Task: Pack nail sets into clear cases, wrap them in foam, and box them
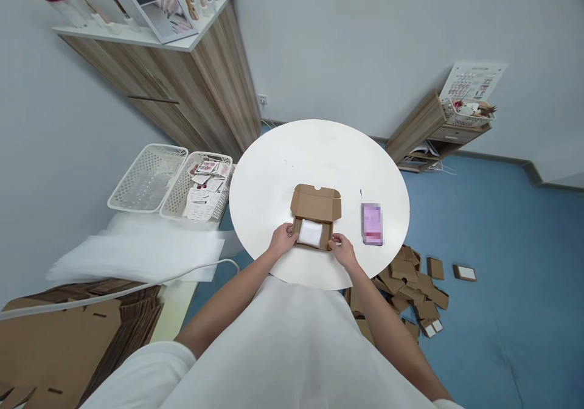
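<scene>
An open cardboard box (316, 205) sits near the front of the round white table (314, 147), its lid raised toward the far side. Inside it lies a white wrapped packet (311, 232); what the wrapping covers is hidden. My left hand (283, 238) grips the box's left wall between thumb and fingers. On the opposite side my right hand (342, 249) pinches the right wall near the front corner.
A blurred pink-purple item (373, 224) lies right on the table. To the left stand an empty-looking basket (150, 178) and a basket of cards (203, 187), above white foam sheets (141, 251) and flat cardboard (59, 348). Folded boxes (410, 287) pile on the floor at right.
</scene>
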Demonstrator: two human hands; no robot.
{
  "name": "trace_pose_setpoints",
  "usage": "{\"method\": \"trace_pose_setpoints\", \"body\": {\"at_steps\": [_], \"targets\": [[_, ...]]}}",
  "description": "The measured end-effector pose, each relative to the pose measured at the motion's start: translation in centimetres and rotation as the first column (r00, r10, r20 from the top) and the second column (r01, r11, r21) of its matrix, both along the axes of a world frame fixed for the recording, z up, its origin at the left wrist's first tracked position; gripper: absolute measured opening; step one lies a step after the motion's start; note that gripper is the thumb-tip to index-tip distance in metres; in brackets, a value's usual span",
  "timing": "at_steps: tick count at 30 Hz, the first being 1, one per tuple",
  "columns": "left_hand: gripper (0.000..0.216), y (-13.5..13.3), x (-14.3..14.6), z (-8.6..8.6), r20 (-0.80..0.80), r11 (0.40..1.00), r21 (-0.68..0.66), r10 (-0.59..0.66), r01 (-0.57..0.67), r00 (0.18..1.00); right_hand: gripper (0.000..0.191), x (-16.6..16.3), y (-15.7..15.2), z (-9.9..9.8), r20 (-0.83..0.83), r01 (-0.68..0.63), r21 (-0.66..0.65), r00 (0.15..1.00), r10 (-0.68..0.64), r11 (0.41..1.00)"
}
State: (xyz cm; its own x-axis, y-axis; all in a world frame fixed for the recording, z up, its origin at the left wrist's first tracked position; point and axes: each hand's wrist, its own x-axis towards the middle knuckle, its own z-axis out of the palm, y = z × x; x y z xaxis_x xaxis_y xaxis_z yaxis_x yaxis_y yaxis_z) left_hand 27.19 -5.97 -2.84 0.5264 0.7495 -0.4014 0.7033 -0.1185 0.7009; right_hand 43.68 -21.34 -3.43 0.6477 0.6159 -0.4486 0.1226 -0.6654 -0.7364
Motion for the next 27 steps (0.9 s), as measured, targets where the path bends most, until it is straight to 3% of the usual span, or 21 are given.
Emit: {"method": "trace_pose_setpoints", "body": {"at_steps": [3, 8, 14, 19, 27], "targets": [[0.036, 0.5, -0.2, 0.0, 0.005, 0.999, -0.031, 0.028, -0.028, 1.0, 0.039, 0.3, 0.0, 0.2, -0.013, -0.01, 0.011, 1.0, 0.01, 1.0], [0.041, 3.2, 0.2, 0.6, 0.1, 0.98, -0.089, 0.187, -0.178, 0.977, 0.041, 3.2, 0.9, 0.7, 0.005, 0.063, 0.052, 0.998, -0.063, 0.997], [0.06, 7.2, 2.9, 2.6, 0.254, 0.865, -0.42, 0.402, -0.274, 0.879, 0.057, 7.5, 4.5, 2.1, -0.295, 0.278, 0.194, 0.931, -0.214, 0.941], [0.069, 7.5, 4.1, 3.4, 0.207, 0.821, -0.522, 0.386, -0.232, 0.899, 0.064, 7.8, 6.5, 3.0, -0.366, 0.2, 0.132, 0.92, -0.14, 0.971], [0.077, 7.3, 4.3, 3.4, 0.356, 0.856, -0.501, 0.336, -0.125, 0.872, 0.06, 7.4, 7.1, 3.6, -0.409, 0.189, 0.262, 0.91, -0.069, 0.946]]}}
